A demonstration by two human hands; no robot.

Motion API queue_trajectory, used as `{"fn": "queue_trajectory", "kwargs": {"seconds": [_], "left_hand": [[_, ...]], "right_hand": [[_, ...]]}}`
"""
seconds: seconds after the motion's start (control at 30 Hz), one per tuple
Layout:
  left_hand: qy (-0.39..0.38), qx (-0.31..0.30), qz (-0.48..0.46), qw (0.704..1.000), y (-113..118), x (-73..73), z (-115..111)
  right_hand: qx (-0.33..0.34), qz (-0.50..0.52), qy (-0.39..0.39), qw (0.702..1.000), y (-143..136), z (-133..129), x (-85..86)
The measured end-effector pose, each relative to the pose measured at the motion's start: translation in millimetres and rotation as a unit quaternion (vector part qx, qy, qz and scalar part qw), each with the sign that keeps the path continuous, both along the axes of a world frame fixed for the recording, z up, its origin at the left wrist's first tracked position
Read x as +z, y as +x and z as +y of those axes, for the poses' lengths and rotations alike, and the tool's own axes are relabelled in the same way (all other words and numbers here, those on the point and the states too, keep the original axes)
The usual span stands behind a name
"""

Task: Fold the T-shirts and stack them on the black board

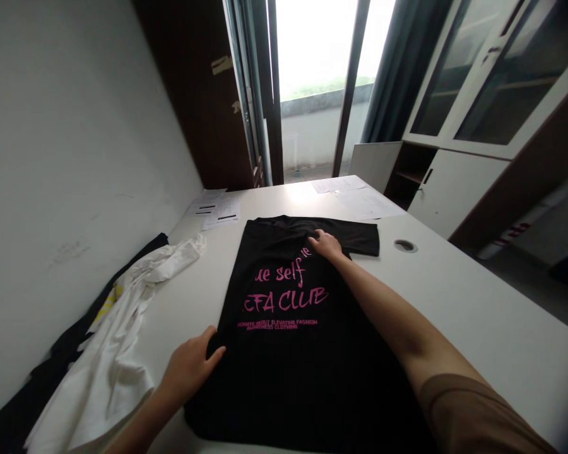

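Observation:
A black T-shirt [284, 378] with pink lettering lies on the white table [454, 284], its left side folded inward so that part of the print is hidden. One sleeve sticks out at the upper right. My right hand [326, 244] rests on the shirt's upper part, its fingers bent over the fabric beside the top of the lettering. At the left edge of the shirt is my left hand [193, 360], with thumb and forefinger apart on top and its other fingers hidden at the fabric's edge.
White clothing [118, 359] and dark clothing [42, 378] lie in a heap along the wall at the left. Papers [220, 211] are at the back left, more sheets [364, 200] at the back right. A round cable hole [406, 246] sits right of the sleeve.

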State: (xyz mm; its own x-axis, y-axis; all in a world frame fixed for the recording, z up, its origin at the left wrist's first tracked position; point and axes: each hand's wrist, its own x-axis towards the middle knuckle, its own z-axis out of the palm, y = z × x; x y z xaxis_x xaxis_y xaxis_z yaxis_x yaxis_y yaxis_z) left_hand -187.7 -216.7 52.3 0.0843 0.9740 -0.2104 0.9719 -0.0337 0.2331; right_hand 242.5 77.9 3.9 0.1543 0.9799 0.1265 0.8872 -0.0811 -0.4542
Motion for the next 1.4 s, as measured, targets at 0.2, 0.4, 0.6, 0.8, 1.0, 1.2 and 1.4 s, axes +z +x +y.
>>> {"fn": "queue_trajectory", "kwargs": {"seconds": [0.2,0.4,0.6,0.8,1.0,1.2,1.4], "left_hand": [[-0.056,-0.019,-0.042,0.997,13.2,7.1,-18.3],[-0.092,-0.059,-0.071,0.991,31.5,17.7,-27.4],[-0.129,-0.092,-0.160,0.974,55.7,34.7,-23.5],[-0.124,-0.091,-0.183,0.971,82.9,35.0,-22.1],[-0.133,-0.116,-0.215,0.960,118.4,31.3,-31.2],[-0.145,-0.168,-0.248,0.943,148.0,25.7,-32.7],[-0.158,-0.228,-0.228,0.933,154.0,17.3,-35.9]], "right_hand": [[-0.018,-0.023,-0.023,0.999,-36.4,39.8,9.5],[0.011,0.012,-0.081,0.997,-64.8,61.8,8.5],[0.060,0.026,-0.049,0.997,-80.0,79.2,20.3],[0.059,0.088,-0.003,0.994,-86.9,111.7,55.8],[0.080,0.224,0.113,0.965,-73.8,149.0,101.9],[-0.010,0.215,0.057,0.975,-37.4,137.6,92.0],[-0.014,0.174,0.014,0.984,-13.4,115.4,45.2]]}}
